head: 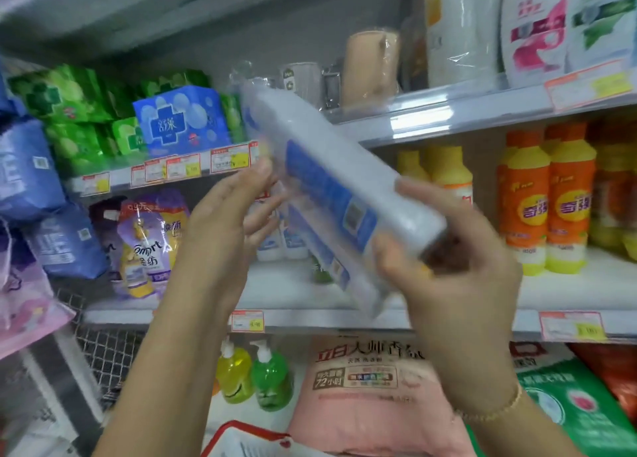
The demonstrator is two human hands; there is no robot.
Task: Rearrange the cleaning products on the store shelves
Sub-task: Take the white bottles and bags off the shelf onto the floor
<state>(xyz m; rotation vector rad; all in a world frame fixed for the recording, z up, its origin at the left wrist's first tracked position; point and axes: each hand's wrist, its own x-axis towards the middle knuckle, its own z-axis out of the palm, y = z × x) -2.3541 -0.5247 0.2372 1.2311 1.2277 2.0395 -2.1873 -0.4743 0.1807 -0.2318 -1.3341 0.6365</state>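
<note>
Store shelves (448, 125) packed with bottles and bags fill the frame. At centre, a long wrapped pack (331, 180) slants from upper left to lower right. The right hand (458, 277) curls round its lower end. The left hand (227, 215), fairly spread, touches its middle, but blur hides whether it grips.

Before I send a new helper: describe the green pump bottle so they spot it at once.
Look under the lowest shelf edge, left of the pink bag. Two pump bottles stand there; the green pump bottle is right of the yellow one.
</note>
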